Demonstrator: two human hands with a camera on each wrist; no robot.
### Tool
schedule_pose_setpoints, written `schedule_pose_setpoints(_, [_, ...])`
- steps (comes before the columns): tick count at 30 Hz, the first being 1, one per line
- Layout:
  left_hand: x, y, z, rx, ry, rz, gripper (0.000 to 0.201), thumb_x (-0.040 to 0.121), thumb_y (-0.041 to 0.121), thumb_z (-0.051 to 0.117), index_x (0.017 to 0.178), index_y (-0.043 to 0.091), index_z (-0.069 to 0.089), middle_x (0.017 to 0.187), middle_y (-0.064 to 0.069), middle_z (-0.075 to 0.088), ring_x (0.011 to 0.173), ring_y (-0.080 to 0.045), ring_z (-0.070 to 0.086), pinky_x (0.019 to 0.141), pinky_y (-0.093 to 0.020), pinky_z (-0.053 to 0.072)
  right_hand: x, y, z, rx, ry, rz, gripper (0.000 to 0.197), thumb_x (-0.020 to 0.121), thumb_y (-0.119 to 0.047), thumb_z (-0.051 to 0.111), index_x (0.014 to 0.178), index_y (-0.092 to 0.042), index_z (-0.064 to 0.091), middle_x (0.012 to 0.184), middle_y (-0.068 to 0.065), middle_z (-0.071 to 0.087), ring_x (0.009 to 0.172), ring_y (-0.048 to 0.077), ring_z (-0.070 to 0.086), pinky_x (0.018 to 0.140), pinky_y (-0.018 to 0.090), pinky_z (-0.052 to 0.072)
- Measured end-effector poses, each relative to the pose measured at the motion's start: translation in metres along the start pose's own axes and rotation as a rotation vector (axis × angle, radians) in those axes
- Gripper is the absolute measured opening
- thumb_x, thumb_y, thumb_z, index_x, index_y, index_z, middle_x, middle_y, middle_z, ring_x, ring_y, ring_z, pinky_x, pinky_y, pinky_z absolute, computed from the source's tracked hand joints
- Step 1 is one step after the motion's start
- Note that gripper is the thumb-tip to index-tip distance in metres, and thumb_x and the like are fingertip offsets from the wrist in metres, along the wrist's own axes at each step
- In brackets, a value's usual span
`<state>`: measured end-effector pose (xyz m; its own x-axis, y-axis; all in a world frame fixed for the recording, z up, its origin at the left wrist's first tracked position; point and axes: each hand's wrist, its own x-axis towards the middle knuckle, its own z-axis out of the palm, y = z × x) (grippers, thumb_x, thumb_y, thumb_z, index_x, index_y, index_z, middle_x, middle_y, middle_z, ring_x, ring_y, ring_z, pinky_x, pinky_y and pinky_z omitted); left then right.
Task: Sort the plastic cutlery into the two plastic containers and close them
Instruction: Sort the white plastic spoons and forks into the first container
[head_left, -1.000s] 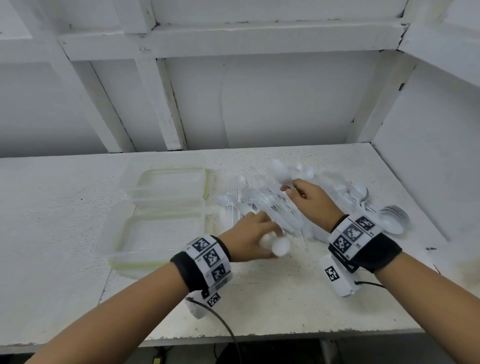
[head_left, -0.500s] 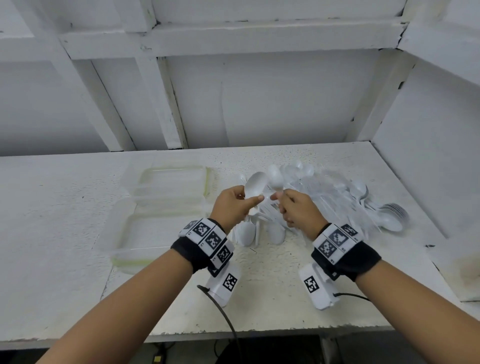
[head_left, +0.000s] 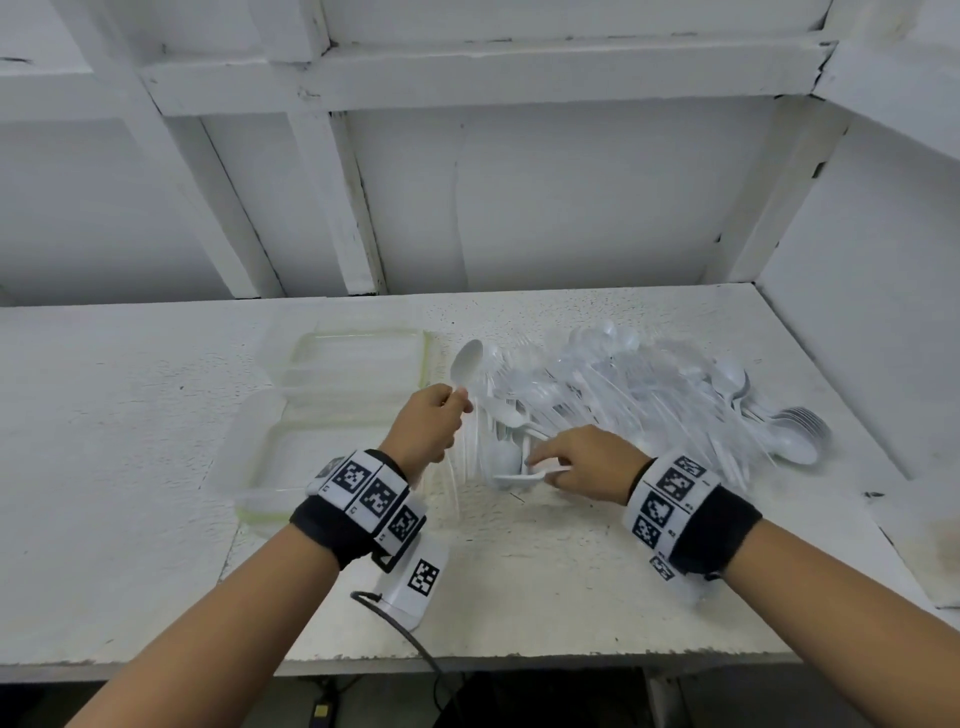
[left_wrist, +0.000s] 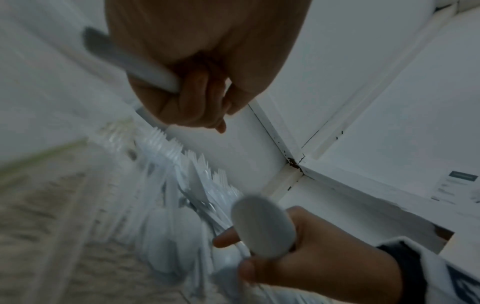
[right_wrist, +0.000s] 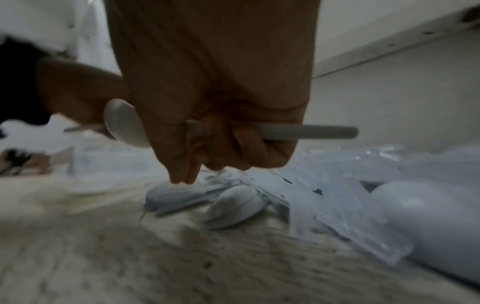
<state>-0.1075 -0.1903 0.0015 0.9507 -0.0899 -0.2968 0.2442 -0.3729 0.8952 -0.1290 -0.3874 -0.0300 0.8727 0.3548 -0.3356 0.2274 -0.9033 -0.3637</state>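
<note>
The grip of the left hand (head_left: 426, 426) is a closed fist around the handle of a white spoon (head_left: 466, 362), with the bowl of the spoon sticking up. To its left, the two containers (head_left: 358, 358) sit open on the table (head_left: 130, 441), one behind the other. They look like they have nothing in them yet.

Next comes the right hand (head_left: 587, 462). Its grip is curled around the handle of a second spoon (head_left: 514, 475), held flat and low, just above the table. More spoons lie right under it.

Further right is the big pile of cutlery (head_left: 649, 384). Spoons and see-through forks are all mixed up in it. A neat stack of spoons (head_left: 795, 436) lies at the far right end.

I think the step now is picking out spoons. To do it well, gather the spoons the same way round, bowls together, so they fit one inside the next. Put all the spoons in one box and keep the forks for the other. Pull each one out slowly, because the fork points can catch and drag others along.
</note>
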Motion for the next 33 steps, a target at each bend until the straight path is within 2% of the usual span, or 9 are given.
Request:
schedule_pose_setpoints(4, [-0.004, 0.000, -0.012, 0.007, -0.058, -0.024, 0.019, 0.098, 0.018, 0.038, 0.085, 0.011, 0.051, 0.062, -0.001, 0.033, 0.049, -0.012, 0.028, 0.042, -0.020, 0.022, 0.005, -0.005, 0.001, -0.478, 0.045, -0.119, 0.038, 0.095, -0.017, 0.044, 0.131, -0.028, 0.049, 0.119, 0.005, 0.049, 0.084, 0.025, 0.055, 0.057, 0.027, 0.034])
schedule_pose_setpoints(8, [-0.009, 0.004, -0.011, 0.026, -0.092, -0.017, 0.016, 0.098, 0.019, 0.041, 0.090, 0.010, 0.051, 0.061, -0.002, 0.036, 0.048, -0.012, 0.030, 0.042, -0.019, 0.024, 0.010, -0.008, 0.005, -0.556, 0.085, -0.284, 0.025, 0.067, -0.015, 0.079, 0.088, -0.020, 0.066, 0.085, 0.005, 0.059, 0.045, 0.015, 0.033, 0.038, 0.016, 0.010])
schedule_pose_setpoints(10, [-0.009, 0.006, -0.010, 0.035, -0.102, -0.008, 0.016, 0.098, 0.020, 0.041, 0.092, 0.009, 0.052, 0.062, -0.002, 0.037, 0.049, -0.013, 0.031, 0.042, -0.019, 0.025, 0.010, -0.007, 0.005, -0.538, 0.058, -0.341, 0.028, 0.066, -0.016, 0.079, 0.090, -0.023, 0.067, 0.083, 0.004, 0.059, 0.044, 0.016, 0.037, 0.037, 0.017, 0.017])
schedule_pose_setpoints(12, [-0.009, 0.007, -0.008, 0.032, -0.112, -0.005, 0.016, 0.098, 0.020, 0.041, 0.092, 0.009, 0.051, 0.061, -0.002, 0.036, 0.049, -0.013, 0.030, 0.043, -0.020, 0.024, 0.006, -0.008, 0.001, -0.480, 0.018, -0.222, 0.029, 0.088, -0.018, 0.055, 0.116, -0.025, 0.058, 0.108, 0.002, 0.057, 0.072, 0.022, 0.057, 0.055, 0.025, 0.034])
schedule_pose_setpoints(16, [-0.007, 0.007, -0.006, 0.036, -0.118, -0.005, 0.015, 0.097, 0.019, 0.042, 0.089, 0.009, 0.050, 0.062, -0.002, 0.036, 0.049, -0.013, 0.030, 0.043, -0.019, 0.023, -0.004, -0.011, 0.001, -0.241, 0.001, -0.099, 0.033, 0.089, -0.026, 0.048, 0.122, -0.023, 0.051, 0.116, -0.005, 0.059, 0.100, 0.016, 0.058, 0.074, 0.025, 0.042])
schedule_pose_setpoints(22, [0.002, 0.005, 0.007, 0.085, -0.139, 0.035, 0.028, 0.096, 0.015, 0.045, 0.069, 0.014, 0.038, 0.062, -0.001, 0.033, 0.050, -0.012, 0.028, 0.042, -0.020, 0.023, -0.015, -0.011, -0.013, 0.262, 0.072, 0.048, 0.016, 0.091, -0.025, 0.053, 0.086, -0.014, 0.064, 0.086, 0.003, 0.065, 0.080, 0.019, 0.061, 0.066, 0.024, 0.042])
schedule_pose_setpoints(25, [0.006, 0.007, 0.017, 0.103, -0.153, 0.030, 0.028, 0.095, 0.014, 0.045, 0.068, 0.013, 0.039, 0.060, -0.001, 0.034, 0.047, -0.012, 0.028, 0.039, -0.018, 0.023, -0.018, -0.006, -0.019, 0.398, 0.139, 0.156, 0.016, 0.093, -0.025, 0.052, 0.100, -0.011, 0.055, 0.078, 0.001, 0.064, 0.056, 0.001, 0.055, 0.045, 0.013, 0.038])
schedule_pose_setpoints(28, [0.011, 0.009, 0.026, 0.113, -0.156, 0.019, 0.026, 0.094, 0.012, 0.043, 0.069, 0.012, 0.037, 0.061, -0.002, 0.033, 0.049, -0.012, 0.027, 0.040, -0.018, 0.022, -0.020, 0.001, -0.018, 0.353, -0.026, 0.279, 0.021, 0.096, -0.018, 0.044, 0.115, -0.022, 0.035, 0.074, -0.002, 0.062, 0.058, 0.008, 0.052, 0.046, 0.017, 0.037])
schedule_pose_setpoints(33, [0.022, 0.008, 0.034, 0.122, -0.122, -0.014, 0.030, 0.092, 0.009, 0.043, 0.066, 0.014, 0.031, 0.062, -0.003, 0.030, 0.052, -0.015, 0.026, 0.042, -0.021, 0.021, -0.025, 0.008, -0.020, 0.376, -0.139, 0.413, 0.015, 0.093, -0.005, 0.039, 0.100, -0.003, 0.052, 0.089, 0.013, 0.066, 0.063, 0.015, 0.053, 0.052, 0.019, 0.042])
